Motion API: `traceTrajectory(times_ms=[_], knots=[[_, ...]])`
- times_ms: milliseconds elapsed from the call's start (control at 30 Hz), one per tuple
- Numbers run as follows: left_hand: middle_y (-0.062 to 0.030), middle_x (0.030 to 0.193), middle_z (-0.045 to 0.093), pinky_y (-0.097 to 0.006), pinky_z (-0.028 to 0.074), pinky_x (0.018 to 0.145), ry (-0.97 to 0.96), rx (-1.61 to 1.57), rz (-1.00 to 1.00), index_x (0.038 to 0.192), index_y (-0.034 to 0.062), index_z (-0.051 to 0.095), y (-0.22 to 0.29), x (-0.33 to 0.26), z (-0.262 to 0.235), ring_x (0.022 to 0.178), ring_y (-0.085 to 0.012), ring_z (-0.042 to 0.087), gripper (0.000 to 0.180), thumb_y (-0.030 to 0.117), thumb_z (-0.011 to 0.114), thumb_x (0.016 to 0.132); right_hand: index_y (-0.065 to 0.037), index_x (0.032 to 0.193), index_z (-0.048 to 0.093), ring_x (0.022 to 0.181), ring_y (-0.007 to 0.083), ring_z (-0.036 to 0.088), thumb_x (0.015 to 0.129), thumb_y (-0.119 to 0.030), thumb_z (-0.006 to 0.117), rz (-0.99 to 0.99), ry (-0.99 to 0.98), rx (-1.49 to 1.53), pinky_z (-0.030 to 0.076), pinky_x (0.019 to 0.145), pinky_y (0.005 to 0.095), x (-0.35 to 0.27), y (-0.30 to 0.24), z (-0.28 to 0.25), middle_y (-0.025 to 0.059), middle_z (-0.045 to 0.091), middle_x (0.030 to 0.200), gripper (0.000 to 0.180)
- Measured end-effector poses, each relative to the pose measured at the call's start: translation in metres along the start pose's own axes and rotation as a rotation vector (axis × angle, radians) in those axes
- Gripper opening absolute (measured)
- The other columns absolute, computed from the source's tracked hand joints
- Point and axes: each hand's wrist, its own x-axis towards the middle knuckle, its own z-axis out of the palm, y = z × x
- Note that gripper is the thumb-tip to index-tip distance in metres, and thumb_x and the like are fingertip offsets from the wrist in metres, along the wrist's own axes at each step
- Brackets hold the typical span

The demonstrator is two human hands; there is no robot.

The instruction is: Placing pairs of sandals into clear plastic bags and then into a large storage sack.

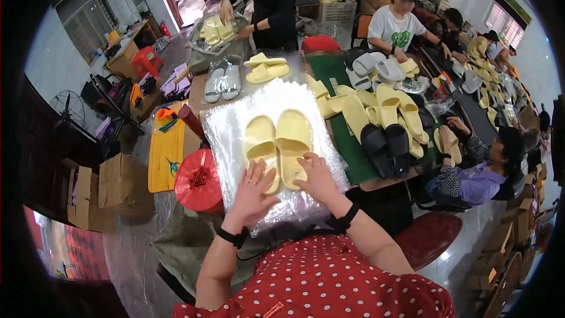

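Observation:
Two pale yellow slippers lie side by side on a stack of clear plastic bags (226,135), toes pointing away from me. On the heel end of the left slipper (259,132) rests my left hand (254,191), its fingers spread. My right hand (319,181) touches the heel of the right slipper (293,132) with fingers stretched out, gripping nothing. Beyond the bags sit a bagged pair of grey slippers (222,85) and another yellow pair (268,70). To the right, a heap of loose yellow slippers (388,103) and black slippers (385,150) covers part of a green mat (359,165).
A roll of red plastic twine (198,181) stands close on my left, by a yellow board (160,162) with scissors (173,167). Across the table a person in black (276,6) handles bagged slippers. Co-workers sit along the right. Cardboard boxes (123,185) stand on the left floor.

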Motion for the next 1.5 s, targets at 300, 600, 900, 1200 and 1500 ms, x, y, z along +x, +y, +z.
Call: traceTrajectory(times_ms=[300,600,900,1200,1500], knots=[[-0.0263,0.130,0.049,-0.044,0.047,0.094,0.370,-0.484,-0.681,0.132,-0.0029,0.050,-0.013,0.012,-0.026,0.115,-0.0400,0.054,0.071,0.038,0.073,0.079,-0.003,0.121,0.058,0.110,0.0334,0.050,0.077,-0.023,0.074,-0.039,0.127,0.055,0.044,0.093,0.0432,-0.003,0.011,0.012,0.0133,0.049,0.129,0.052],[-0.0232,0.094,0.067,-0.044,0.052,0.079,0.073,-0.329,-0.839,0.111,-0.0060,0.058,0.013,0.021,-0.030,0.088,-0.0386,0.066,0.071,0.051,0.076,0.073,-0.002,0.119,0.060,0.109,0.0339,0.051,0.076,-0.022,0.074,-0.062,0.188,0.086,0.043,0.094,0.0439,-0.010,0.013,0.015,0.0137,0.050,0.128,0.049],[-0.0187,0.094,0.062,-0.045,0.047,0.078,0.555,-0.090,-0.528,0.101,0.0002,0.061,-0.003,0.028,0.010,0.085,-0.0374,0.057,0.043,0.021,0.077,0.067,-0.004,0.123,0.056,0.108,0.0334,0.051,0.083,-0.027,0.069,-0.013,0.169,0.059,0.044,0.093,0.0449,-0.011,0.014,0.014,0.0136,0.048,0.129,0.048],[-0.0182,0.123,0.050,-0.034,0.051,0.084,0.418,-1.179,-0.693,0.136,0.0012,0.030,0.049,0.048,-0.005,0.105,-0.0257,0.057,0.079,0.005,0.079,0.075,-0.007,0.121,0.055,0.115,0.0381,0.048,0.077,-0.021,0.075,0.130,0.248,0.178,0.041,0.098,0.0457,-0.013,0.008,0.016,0.0164,0.046,0.131,0.051],[-0.0152,0.127,0.055,-0.038,0.052,0.090,0.223,-1.719,-0.507,0.140,0.0007,0.038,0.060,0.040,-0.025,0.110,-0.0264,0.060,0.059,0.000,0.060,0.085,-0.007,0.133,0.044,0.123,0.0392,0.042,0.069,-0.021,0.082,0.192,0.535,0.298,0.037,0.104,0.0452,-0.017,-0.006,-0.001,0.0193,0.042,0.133,0.075]])
